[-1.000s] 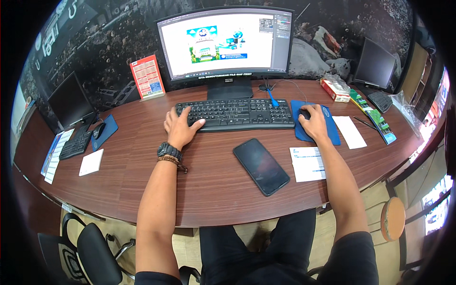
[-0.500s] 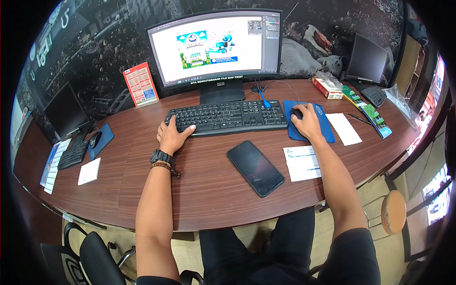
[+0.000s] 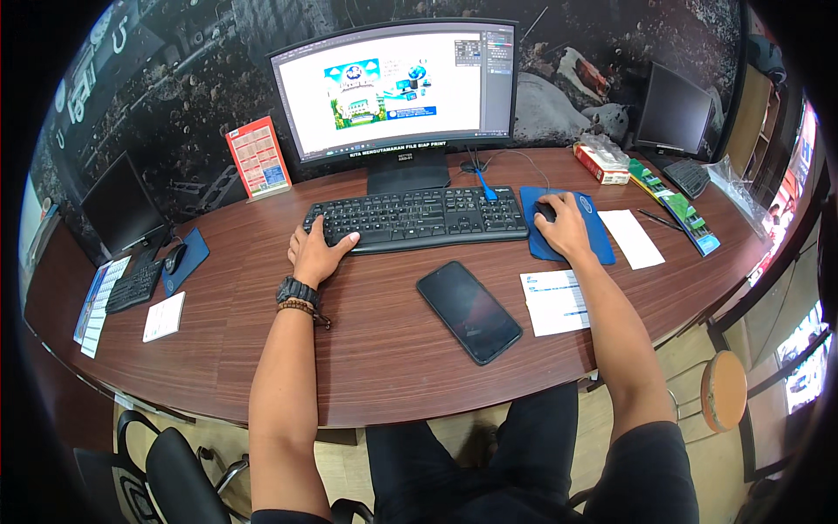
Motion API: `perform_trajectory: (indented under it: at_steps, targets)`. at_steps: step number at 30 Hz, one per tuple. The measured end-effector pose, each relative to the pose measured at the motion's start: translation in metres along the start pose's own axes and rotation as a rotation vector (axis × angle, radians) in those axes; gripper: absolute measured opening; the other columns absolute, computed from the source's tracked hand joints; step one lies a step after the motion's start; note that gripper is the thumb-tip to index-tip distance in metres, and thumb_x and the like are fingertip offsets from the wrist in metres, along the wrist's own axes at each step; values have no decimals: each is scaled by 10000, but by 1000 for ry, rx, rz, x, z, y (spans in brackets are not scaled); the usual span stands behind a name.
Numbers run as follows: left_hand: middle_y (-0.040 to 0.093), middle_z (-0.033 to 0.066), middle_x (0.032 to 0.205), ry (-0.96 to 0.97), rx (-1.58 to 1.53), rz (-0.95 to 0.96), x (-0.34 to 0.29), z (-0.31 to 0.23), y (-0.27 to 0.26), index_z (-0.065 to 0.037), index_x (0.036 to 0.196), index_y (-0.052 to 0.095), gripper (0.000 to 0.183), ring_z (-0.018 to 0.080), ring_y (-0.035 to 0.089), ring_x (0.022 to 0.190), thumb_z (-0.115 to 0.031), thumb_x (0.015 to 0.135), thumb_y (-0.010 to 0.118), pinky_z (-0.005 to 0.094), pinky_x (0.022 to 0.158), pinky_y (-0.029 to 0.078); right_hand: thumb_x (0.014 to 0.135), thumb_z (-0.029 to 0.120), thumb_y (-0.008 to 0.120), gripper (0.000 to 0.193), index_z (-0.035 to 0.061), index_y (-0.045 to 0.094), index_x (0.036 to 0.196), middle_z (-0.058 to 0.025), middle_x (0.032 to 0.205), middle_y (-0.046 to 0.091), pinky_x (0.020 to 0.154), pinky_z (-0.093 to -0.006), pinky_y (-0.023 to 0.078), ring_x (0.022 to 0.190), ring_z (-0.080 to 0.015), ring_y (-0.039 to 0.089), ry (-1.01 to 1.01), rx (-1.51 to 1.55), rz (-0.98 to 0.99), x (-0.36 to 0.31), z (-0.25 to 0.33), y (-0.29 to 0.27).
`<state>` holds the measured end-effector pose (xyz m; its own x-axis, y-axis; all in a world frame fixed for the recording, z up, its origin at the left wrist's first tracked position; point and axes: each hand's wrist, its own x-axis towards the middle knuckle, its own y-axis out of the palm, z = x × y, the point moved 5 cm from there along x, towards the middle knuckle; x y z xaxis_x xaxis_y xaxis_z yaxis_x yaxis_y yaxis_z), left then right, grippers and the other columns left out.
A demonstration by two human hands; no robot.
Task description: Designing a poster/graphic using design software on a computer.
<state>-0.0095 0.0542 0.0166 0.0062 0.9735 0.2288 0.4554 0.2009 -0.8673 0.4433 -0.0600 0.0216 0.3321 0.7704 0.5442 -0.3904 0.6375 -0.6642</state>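
Observation:
My left hand (image 3: pixel 318 251) rests on the left end of a black keyboard (image 3: pixel 419 214), its fingers spread over the keys and its thumb near the front edge. A dark watch and a beaded bracelet circle that wrist. My right hand (image 3: pixel 563 225) is curled over a black computer mouse (image 3: pixel 546 212), which it mostly covers. Under the mouse lies a blue mouse pad (image 3: pixel 598 234). Behind the keyboard stands a curved monitor (image 3: pixel 471 96) showing colourful artwork on a white page. A blue-ended cable (image 3: pixel 487 188) lies across the keyboard's back edge.
A black phone (image 3: pixel 470 312) lies in front of the keyboard, near a printed paper slip (image 3: pixel 556 301). White paper (image 3: pixel 630 238), a pen and a green packet (image 3: pixel 676 210) are at right. A red calendar (image 3: pixel 258 159) stands left of the monitor. Other screens flank the desk (image 3: pixel 375 375).
The artwork on the monitor looks slightly different, with its pictures and lettering altered. Both hands stay in nearly the same place.

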Motion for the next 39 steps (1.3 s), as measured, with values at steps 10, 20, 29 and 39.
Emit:
perform_trajectory:
  at_steps: [10, 20, 29, 39]
  targets:
    - [294, 322, 1521, 12, 0, 8, 1, -1, 0, -76, 1503, 405, 1008, 486, 233, 1430, -712, 775, 689, 572, 1163, 199, 796, 233, 680, 402, 64, 685, 1160, -193, 1218, 570, 964, -448, 492, 1101, -391, 604, -1, -64, -58, 3, -5, -1]
    - [293, 328, 1519, 5, 5, 7, -1, -2, -1, -66, 1498, 411, 1001, 490, 235, 1428, -709, 781, 685, 575, 1161, 198, 801, 237, 664, 399, 65, 688, 1160, -188, 1224, 569, 968, -446, 489, 1108, -384, 605, 28, -27, -18, 0, 0, -3]
    - [312, 323, 1506, 17, 11, -4, -3, -4, -2, -59, 1481, 435, 979, 488, 249, 1420, -702, 786, 684, 577, 1157, 205, 806, 234, 664, 390, 69, 688, 1158, -190, 1236, 563, 968, -448, 490, 1108, -390, 606, 25, -24, -15, 1, -1, -1]
    - [305, 324, 1512, 17, 16, -10, -2, -2, -1, -60, 1481, 436, 983, 493, 248, 1420, -708, 783, 681, 579, 1156, 209, 797, 234, 660, 390, 62, 698, 1144, -198, 1211, 576, 963, -444, 492, 1089, -395, 612, -7, -7, -33, 1, -2, 0]
